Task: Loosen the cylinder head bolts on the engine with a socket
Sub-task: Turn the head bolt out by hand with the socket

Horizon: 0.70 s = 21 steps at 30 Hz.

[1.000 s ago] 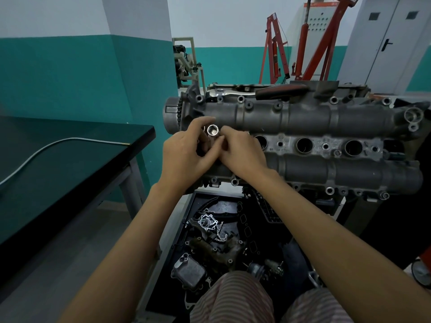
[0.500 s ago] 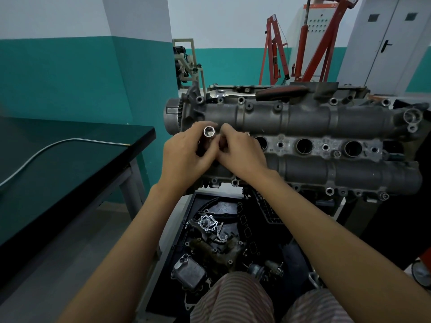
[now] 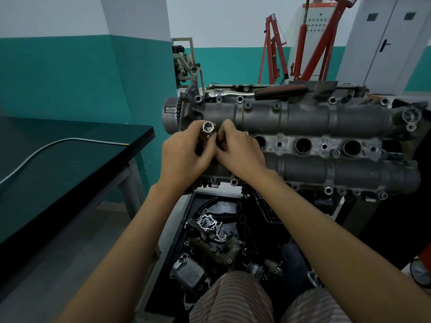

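There, socket [image 3: 207, 127] in left hand [image 3: 184, 157].

No legible text or labels

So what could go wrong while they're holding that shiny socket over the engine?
1. The socket sits in the left hand by fingertips only; a slipped grip might drop it into the parts tray below.
2. The right hand works close against it, so fingers could get pinched.
3. The ratchet lies loose atop the engine and might slide off.

Dim, even indoor light; sharp centre, edges wide-angle warped
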Each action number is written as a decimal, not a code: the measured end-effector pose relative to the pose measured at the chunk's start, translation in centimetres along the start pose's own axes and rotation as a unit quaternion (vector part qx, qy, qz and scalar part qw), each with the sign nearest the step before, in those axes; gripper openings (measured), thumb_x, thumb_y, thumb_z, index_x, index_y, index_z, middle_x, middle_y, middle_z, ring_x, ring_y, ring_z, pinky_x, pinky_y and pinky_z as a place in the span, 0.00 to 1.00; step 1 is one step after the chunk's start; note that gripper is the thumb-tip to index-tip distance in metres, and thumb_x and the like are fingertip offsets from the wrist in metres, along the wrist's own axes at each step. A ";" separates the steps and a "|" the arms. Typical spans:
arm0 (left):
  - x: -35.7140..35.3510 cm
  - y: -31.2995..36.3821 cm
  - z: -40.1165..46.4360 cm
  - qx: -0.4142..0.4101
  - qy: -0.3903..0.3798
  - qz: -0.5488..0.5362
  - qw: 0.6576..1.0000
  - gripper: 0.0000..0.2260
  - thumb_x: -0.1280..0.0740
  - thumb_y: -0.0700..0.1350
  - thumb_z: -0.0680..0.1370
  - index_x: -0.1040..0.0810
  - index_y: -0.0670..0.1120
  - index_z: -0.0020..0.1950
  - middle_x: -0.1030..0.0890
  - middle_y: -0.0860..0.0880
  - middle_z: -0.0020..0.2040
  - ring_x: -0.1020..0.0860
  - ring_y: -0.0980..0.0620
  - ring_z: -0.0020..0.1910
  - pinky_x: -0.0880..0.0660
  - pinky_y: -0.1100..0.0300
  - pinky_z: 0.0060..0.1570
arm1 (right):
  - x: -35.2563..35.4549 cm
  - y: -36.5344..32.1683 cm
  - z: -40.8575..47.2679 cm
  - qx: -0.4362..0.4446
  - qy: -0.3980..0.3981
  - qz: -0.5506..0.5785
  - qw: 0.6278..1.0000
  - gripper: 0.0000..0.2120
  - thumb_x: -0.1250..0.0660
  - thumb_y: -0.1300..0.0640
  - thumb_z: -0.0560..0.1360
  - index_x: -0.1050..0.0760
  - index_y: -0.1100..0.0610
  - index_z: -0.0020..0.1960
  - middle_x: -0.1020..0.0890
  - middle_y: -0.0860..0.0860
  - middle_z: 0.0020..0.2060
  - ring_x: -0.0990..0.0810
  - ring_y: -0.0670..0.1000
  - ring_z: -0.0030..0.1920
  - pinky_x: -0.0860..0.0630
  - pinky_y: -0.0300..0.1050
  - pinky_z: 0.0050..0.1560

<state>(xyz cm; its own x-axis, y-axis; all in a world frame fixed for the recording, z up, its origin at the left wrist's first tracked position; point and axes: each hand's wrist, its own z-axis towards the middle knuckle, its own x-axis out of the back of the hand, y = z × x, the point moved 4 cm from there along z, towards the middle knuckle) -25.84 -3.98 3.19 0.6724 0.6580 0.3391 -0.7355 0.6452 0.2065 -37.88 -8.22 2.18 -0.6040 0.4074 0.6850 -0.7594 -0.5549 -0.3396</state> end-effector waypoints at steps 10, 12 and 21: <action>-0.1 0.0 0.0 0.011 0.012 -0.008 1.000 0.13 0.35 0.51 0.75 0.22 0.42 0.48 0.27 0.54 0.31 0.31 0.57 0.27 0.32 0.63 0.30 | -0.1 0.1 0.0 -0.006 -0.002 -0.008 1.000 0.10 0.39 0.49 0.74 0.34 0.54 0.39 0.27 0.46 0.29 0.27 0.53 0.33 0.39 0.44 0.31; -0.1 0.0 0.0 0.001 0.008 -0.004 1.000 0.12 0.36 0.49 0.76 0.21 0.41 0.50 0.22 0.51 0.32 0.27 0.53 0.28 0.28 0.57 0.30 | 0.0 0.0 0.0 0.001 0.003 -0.009 1.000 0.11 0.38 0.48 0.74 0.37 0.53 0.41 0.30 0.43 0.29 0.31 0.49 0.30 0.41 0.41 0.27; -0.4 -0.2 -0.1 0.034 0.037 -0.011 0.999 0.14 0.33 0.51 0.74 0.27 0.41 0.38 0.30 0.54 0.29 0.33 0.56 0.27 0.32 0.57 0.27 | 0.1 -0.1 -0.2 0.015 0.011 -0.015 1.000 0.06 0.38 0.50 0.74 0.23 0.49 0.46 0.20 0.49 0.34 0.21 0.55 0.39 0.39 0.43 0.34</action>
<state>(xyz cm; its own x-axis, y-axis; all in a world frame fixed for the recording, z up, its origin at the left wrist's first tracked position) -25.92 -4.35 2.93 0.6912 0.6718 0.2662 -0.7224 0.6336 0.2768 -37.89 -7.97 2.17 -0.5859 0.4405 0.6802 -0.7706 -0.5625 -0.2995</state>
